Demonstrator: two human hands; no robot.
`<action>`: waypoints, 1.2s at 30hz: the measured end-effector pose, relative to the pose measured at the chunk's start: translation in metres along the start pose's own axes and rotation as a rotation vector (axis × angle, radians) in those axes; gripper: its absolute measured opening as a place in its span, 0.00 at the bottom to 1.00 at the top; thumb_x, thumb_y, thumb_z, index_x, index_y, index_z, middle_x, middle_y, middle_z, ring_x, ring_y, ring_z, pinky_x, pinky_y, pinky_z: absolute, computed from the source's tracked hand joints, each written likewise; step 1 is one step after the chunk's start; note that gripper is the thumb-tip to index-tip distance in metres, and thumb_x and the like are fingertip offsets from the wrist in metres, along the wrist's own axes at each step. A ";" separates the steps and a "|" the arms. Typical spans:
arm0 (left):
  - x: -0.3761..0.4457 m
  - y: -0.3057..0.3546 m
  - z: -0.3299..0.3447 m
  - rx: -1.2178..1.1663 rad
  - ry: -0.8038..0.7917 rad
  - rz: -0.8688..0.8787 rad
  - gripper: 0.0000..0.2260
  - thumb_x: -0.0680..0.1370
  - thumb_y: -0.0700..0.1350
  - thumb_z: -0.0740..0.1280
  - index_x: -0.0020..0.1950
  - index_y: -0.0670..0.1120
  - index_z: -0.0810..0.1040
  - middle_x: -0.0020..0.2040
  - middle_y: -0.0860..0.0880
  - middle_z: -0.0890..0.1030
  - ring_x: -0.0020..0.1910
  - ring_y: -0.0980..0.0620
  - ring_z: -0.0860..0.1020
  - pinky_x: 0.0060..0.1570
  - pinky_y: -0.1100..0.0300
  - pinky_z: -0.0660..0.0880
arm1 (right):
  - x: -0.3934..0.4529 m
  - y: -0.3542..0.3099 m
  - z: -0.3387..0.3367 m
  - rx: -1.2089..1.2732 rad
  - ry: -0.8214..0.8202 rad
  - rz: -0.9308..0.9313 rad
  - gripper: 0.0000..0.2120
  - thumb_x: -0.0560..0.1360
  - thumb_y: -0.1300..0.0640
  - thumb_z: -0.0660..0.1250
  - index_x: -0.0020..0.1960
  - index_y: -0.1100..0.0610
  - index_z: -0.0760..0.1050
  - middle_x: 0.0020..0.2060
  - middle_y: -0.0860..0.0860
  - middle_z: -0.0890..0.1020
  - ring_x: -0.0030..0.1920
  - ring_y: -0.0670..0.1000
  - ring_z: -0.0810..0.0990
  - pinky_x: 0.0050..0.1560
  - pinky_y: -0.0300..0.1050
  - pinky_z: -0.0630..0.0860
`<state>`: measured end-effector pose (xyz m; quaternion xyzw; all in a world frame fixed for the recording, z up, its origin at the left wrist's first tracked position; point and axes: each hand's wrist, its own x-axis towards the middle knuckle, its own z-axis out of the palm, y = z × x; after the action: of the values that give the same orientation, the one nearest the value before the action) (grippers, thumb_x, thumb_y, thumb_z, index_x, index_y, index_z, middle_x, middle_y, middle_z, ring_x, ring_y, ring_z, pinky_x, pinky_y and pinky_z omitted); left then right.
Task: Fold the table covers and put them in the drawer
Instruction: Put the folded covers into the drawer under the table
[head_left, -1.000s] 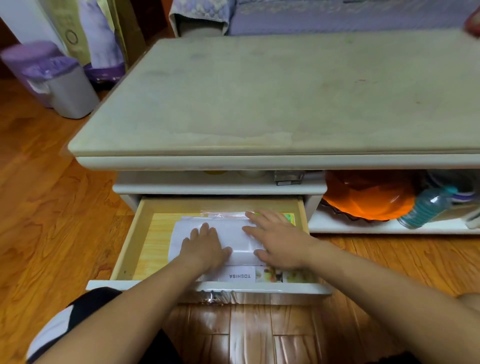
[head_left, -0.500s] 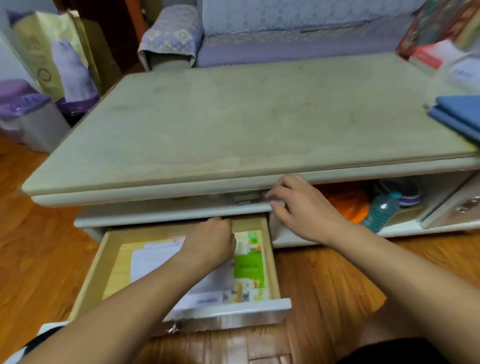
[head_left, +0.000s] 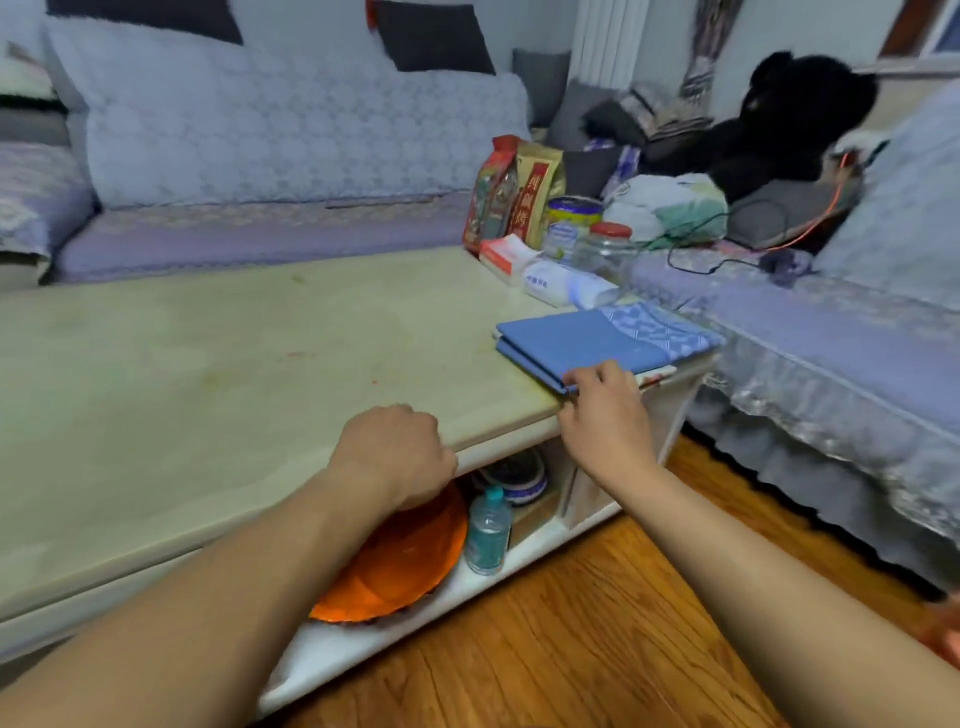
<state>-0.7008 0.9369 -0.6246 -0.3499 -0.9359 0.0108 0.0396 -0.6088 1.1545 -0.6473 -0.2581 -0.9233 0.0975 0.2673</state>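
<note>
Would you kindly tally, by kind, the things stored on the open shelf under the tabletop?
Orange dish: 1
Clear bottle with a teal cap: 1
Blue-patterned bowl: 1
Total: 3 in view; the left hand and forearm hide part of the shelf, so more may sit behind them.

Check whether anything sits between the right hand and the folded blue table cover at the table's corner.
Nothing visible does. The right hand already has its fingertips on the near edge of the folded blue table cover; the packets and jars stand behind it.
</note>
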 end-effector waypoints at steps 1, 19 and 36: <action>-0.001 0.003 0.001 0.036 -0.003 -0.001 0.21 0.79 0.58 0.56 0.61 0.48 0.79 0.60 0.44 0.80 0.59 0.41 0.79 0.55 0.53 0.75 | 0.008 0.012 0.004 -0.040 0.020 -0.016 0.20 0.74 0.59 0.66 0.66 0.58 0.75 0.59 0.57 0.74 0.60 0.61 0.70 0.62 0.53 0.68; -0.009 -0.019 -0.019 -0.624 -0.300 -0.067 0.26 0.77 0.61 0.65 0.71 0.50 0.75 0.71 0.53 0.74 0.72 0.48 0.71 0.71 0.56 0.66 | 0.128 -0.027 -0.102 -0.145 0.527 -0.156 0.07 0.77 0.61 0.63 0.50 0.60 0.79 0.42 0.62 0.80 0.44 0.65 0.77 0.38 0.51 0.62; -0.174 -0.193 0.002 -1.647 0.108 -0.894 0.08 0.82 0.35 0.61 0.56 0.41 0.79 0.46 0.42 0.85 0.40 0.46 0.83 0.34 0.55 0.79 | -0.177 -0.241 0.030 0.472 0.065 -0.750 0.17 0.77 0.45 0.64 0.52 0.59 0.80 0.51 0.54 0.82 0.52 0.57 0.78 0.55 0.53 0.74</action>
<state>-0.6964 0.6765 -0.6294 0.1241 -0.6932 -0.6876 -0.1767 -0.5994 0.8553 -0.6742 0.1597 -0.8967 0.1938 0.3645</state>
